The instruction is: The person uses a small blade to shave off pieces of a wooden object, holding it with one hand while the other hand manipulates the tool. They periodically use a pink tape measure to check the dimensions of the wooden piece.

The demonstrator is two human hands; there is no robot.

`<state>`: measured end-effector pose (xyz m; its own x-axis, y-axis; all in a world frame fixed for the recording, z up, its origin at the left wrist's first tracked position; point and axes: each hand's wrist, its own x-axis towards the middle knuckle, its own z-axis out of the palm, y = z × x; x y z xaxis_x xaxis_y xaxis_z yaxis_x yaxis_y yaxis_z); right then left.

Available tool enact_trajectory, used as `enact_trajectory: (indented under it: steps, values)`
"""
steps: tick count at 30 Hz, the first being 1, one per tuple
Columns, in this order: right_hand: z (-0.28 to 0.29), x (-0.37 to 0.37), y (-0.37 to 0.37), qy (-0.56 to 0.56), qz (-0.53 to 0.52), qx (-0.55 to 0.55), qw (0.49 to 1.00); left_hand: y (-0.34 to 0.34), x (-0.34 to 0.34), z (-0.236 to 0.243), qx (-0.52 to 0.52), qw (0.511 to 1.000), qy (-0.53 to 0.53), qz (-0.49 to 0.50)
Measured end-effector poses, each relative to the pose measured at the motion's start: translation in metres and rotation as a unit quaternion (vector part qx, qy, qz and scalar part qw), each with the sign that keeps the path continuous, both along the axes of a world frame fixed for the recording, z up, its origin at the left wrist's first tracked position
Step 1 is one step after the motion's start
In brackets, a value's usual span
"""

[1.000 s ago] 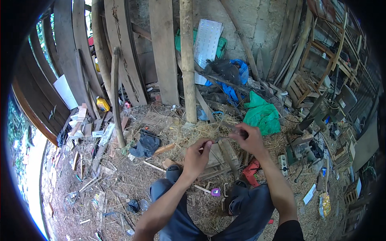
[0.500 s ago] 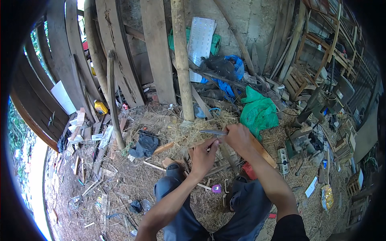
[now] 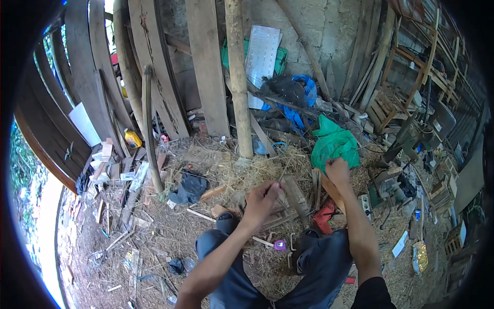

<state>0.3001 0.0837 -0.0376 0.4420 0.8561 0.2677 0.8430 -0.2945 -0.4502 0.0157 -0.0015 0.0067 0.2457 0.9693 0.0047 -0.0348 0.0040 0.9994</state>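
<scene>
My left hand (image 3: 261, 203) is closed in front of my knees, thumb and fingers pinching a thin stick (image 3: 283, 172) that points up and away. Farther right, my right hand (image 3: 337, 174) is a closed fist in front of the green plastic sheet (image 3: 329, 144). Half a second ago a knife blade stuck out of this fist; now the blade does not show. Below the hands lie wooden pieces (image 3: 294, 198) on dry straw. A red object (image 3: 323, 216), partly under a wooden board (image 3: 333, 191), and a small purple case (image 3: 279, 245) lie near my feet.
A bamboo post (image 3: 237, 87) stands straight ahead, and a slanting pole (image 3: 147, 129) stands to the left. A black plastic bag (image 3: 189, 186) lies left of my hands. On the right are a power strip (image 3: 365, 204), a wooden chair frame (image 3: 404, 67) and scattered scrap.
My right hand has moved right, away from the left hand, and the knife blade has gone out of sight. The left hand has stayed nearly in place, and its thin stick now shows.
</scene>
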Motion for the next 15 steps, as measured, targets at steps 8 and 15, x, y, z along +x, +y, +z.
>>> enact_trajectory:
  steps: [8, 15]
  values:
    - [0.046, -0.118, -0.045, -0.058, 0.328, 0.017, 0.943, 0.003, 0.005, -0.015, 0.101, 0.993, 0.053, 0.041]
    - [0.048, -0.119, -0.032, -0.096, 0.27, -0.05, 0.957, 0.003, 0.009, -0.019, 0.178, 0.967, 0.148, 0.107]
